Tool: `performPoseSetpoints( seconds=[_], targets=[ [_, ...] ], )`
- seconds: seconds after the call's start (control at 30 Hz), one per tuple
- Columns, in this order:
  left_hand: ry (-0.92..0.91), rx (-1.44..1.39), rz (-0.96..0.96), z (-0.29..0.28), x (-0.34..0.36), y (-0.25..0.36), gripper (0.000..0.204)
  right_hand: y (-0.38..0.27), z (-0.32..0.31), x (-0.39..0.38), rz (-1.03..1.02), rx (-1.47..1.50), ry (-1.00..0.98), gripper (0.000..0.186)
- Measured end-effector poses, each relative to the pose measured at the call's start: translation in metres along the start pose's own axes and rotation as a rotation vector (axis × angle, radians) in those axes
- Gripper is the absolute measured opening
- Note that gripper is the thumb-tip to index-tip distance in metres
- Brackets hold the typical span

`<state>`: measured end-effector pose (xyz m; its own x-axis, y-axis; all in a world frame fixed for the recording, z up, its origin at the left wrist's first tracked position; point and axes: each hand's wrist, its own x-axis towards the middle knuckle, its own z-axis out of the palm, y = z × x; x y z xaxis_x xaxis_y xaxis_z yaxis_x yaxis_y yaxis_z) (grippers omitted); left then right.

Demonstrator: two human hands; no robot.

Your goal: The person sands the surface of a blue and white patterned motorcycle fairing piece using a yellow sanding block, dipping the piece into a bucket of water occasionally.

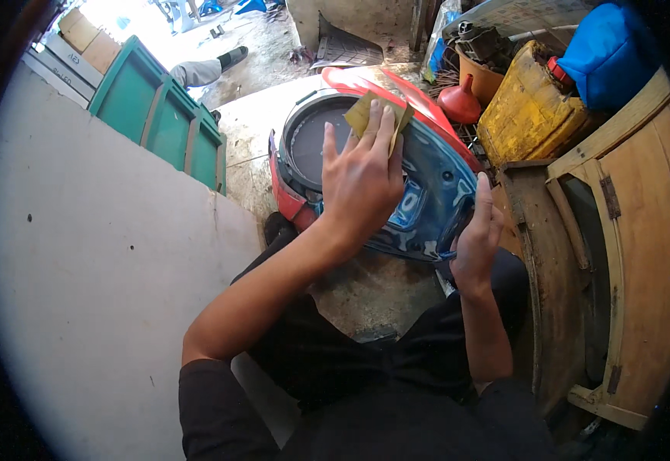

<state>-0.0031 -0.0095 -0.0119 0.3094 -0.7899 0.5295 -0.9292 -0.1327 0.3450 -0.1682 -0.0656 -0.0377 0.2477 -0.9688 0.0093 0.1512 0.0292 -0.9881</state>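
Note:
A glossy blue curved plastic panel [435,165], like a motorcycle body part, lies tilted in front of me with pale patches on its surface. My left hand [362,177] reaches over its far part, fingers pressing a folded yellow-brown sheet of sandpaper [360,115]. Part of the sheet is hidden under the fingers. At the panel's near right edge my right hand [477,238] holds the rim, its longer fingers pointing up along the side. A round black basin [304,173] sits to the left, partly behind my left hand and the panel.
Red panels [419,96] lie around the basin and blue panel. A red funnel [460,101], a yellow jerrycan [531,104] and a blue container [608,58] crowd the right. Wooden furniture [635,223] stands nearer. Along the left run a white board [104,230] and green frame [154,111].

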Motion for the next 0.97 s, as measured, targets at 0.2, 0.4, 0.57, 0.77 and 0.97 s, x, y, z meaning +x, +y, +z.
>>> performPoseSetpoints(
  seconds=[0.2, 0.4, 0.57, 0.77, 0.97],
  targets=[
    [-0.048, -0.06, 0.258, -0.005, -0.029, 0.023, 0.058, 0.001, 0.007, 0.002, 0.006, 0.08, 0.136, 0.05],
    [-0.033, -0.02, 0.183, 0.005, -0.013, 0.001, 0.068, -0.002, -0.007, -0.003, 0.019, -0.079, 0.07, 0.046],
    [-0.094, 0.001, 0.496, -0.014, -0.012, 0.004, 0.065, -0.028, 0.006, -0.003, 0.161, 0.218, 0.107, 0.043],
    [-0.06, -0.03, 0.483, -0.006, -0.009, -0.01, 0.057, -0.013, 0.0, 0.003, 0.135, 0.184, 0.066, 0.042],
    [0.034, 0.036, 0.474, -0.016, 0.013, -0.012, 0.055, 0.005, -0.019, 0.005, 0.183, 0.018, 0.022, 0.045]
  ],
)
